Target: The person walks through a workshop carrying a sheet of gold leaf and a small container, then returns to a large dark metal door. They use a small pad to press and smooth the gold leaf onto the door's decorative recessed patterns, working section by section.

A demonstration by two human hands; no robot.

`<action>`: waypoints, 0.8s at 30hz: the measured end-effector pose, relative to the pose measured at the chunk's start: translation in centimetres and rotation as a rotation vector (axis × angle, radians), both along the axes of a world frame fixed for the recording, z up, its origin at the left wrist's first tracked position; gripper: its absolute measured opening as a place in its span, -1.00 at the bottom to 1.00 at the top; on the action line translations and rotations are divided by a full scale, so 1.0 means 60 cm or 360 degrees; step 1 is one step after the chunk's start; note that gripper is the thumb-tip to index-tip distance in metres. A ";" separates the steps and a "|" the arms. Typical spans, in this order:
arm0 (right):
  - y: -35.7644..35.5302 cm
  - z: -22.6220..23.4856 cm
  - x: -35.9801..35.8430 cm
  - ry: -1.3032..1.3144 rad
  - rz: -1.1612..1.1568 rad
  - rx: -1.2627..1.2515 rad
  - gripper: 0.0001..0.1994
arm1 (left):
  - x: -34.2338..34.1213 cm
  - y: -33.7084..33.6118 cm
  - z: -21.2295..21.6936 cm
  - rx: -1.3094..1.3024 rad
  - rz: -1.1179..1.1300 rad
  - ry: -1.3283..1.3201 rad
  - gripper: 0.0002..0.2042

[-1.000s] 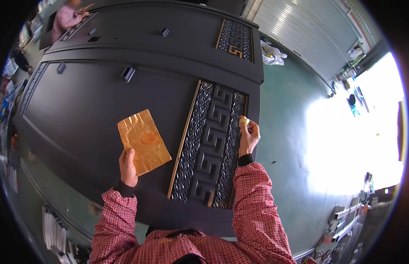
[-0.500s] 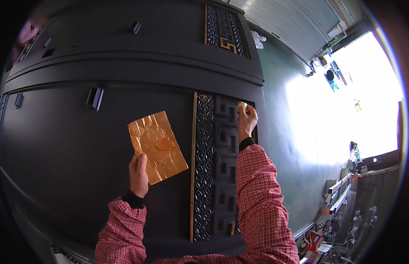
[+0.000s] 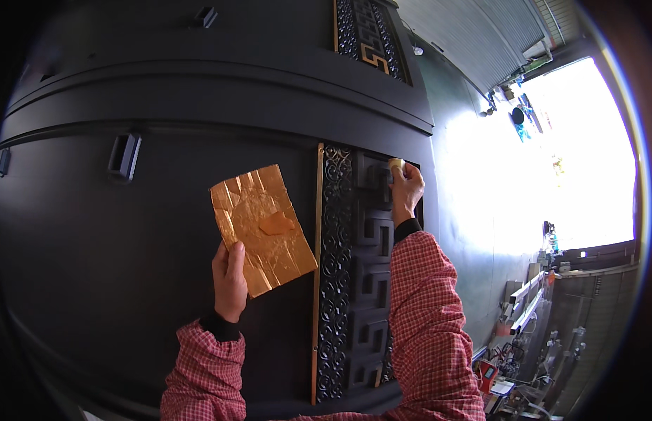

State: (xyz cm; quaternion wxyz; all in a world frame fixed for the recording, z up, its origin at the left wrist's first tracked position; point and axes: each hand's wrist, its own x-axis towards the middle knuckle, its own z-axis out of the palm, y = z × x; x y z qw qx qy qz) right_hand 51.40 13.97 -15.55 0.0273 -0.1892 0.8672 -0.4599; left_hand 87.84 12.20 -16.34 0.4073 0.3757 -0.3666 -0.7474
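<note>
Gold foil sheet (image 3: 263, 228), crinkled and rectangular, was held at its lower left corner by the left hand (image 3: 230, 279), fingers closed on it, above the plain black door panel (image 3: 129, 281). Just to its right ran the ornate carved strip (image 3: 354, 266) with a thin gold edge. The right hand (image 3: 406, 188) pressed a small pale pad (image 3: 396, 164), pinched in its fingertips, against the top of that strip's key-pattern relief.

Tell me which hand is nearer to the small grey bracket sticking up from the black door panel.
Left. The left hand holds gold foil below and right of the bracket; the right hand is far across.
</note>
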 end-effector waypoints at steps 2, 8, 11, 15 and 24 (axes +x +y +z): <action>0.000 -0.017 -0.016 0.0112 -0.0024 0.0043 -0.65 | -0.002 -0.003 -0.004 0.0003 0.0007 0.0019 -0.66; 0.006 -0.036 -0.030 0.0231 -0.0040 0.0122 -0.62 | 0.004 0.004 0.007 0.0041 0.0028 0.0043 -0.66; 0.004 -0.037 -0.029 0.0248 -0.0009 0.0146 -0.63 | 0.009 0.006 0.002 0.0040 0.0014 0.0046 -0.66; 0.003 -0.034 -0.028 0.0310 -0.0011 0.0193 -0.61 | 0.007 0.007 0.003 0.0054 0.0035 0.0088 -0.67; -0.007 -0.021 -0.009 0.0343 -0.0006 0.0277 -0.56 | 0.007 0.004 0.004 0.0041 0.0008 0.0062 -0.67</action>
